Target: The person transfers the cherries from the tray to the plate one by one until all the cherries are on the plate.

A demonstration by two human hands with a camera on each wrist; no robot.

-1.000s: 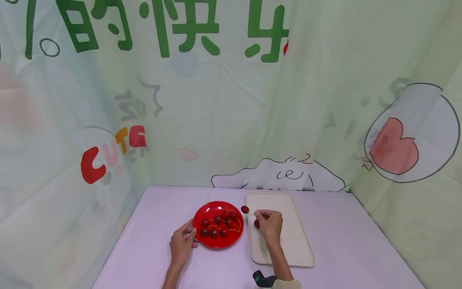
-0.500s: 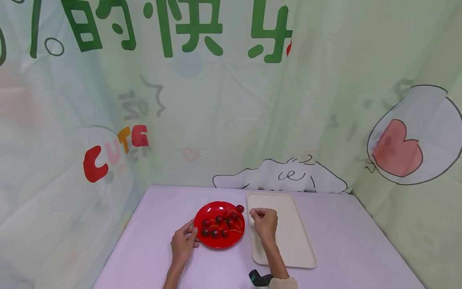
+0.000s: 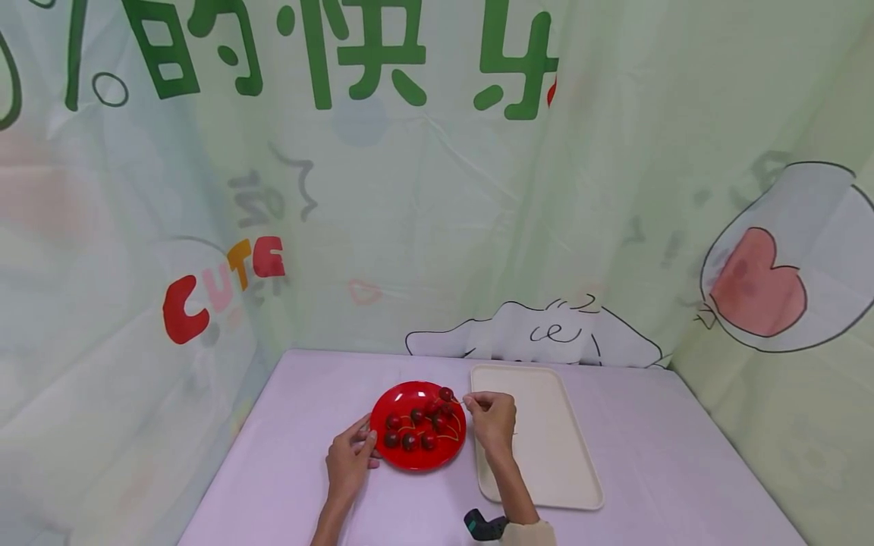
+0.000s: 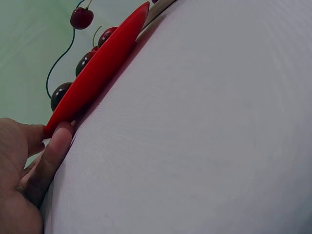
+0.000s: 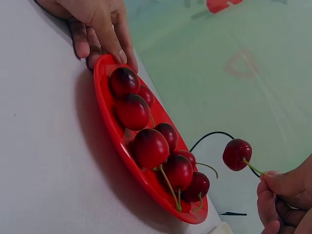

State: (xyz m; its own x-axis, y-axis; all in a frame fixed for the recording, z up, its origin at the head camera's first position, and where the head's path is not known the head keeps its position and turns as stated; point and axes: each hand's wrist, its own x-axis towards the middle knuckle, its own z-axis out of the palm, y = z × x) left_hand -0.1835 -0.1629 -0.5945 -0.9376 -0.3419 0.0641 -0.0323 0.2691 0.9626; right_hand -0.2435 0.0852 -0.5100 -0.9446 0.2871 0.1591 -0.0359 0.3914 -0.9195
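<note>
My left hand [image 3: 348,461] pinches the left rim of a red plate [image 3: 418,464], thumb on top and fingers beneath, as the left wrist view shows. Several dark red cherries [image 5: 150,148] with green stems lie on the plate. Between its thumb and forefinger, my right hand [image 3: 496,421] holds a single cherry [image 5: 237,154] by the stem. In the right wrist view that cherry hangs apart from the others; the head view has it over the plate's upper right part. The right hand itself is over the left edge of a cream tray [image 3: 546,462].
The tray stands to the right of the plate on a table with a pale lilac cloth [image 3: 307,394]. Beside the right wrist, a thin stem-like line shows on the tray. A printed curtain [image 3: 444,189] closes off the back and sides of the table.
My right hand has moved left from the tray with the cherry, which went from right of the plate to over it. The left hand keeps its hold on the rim.
</note>
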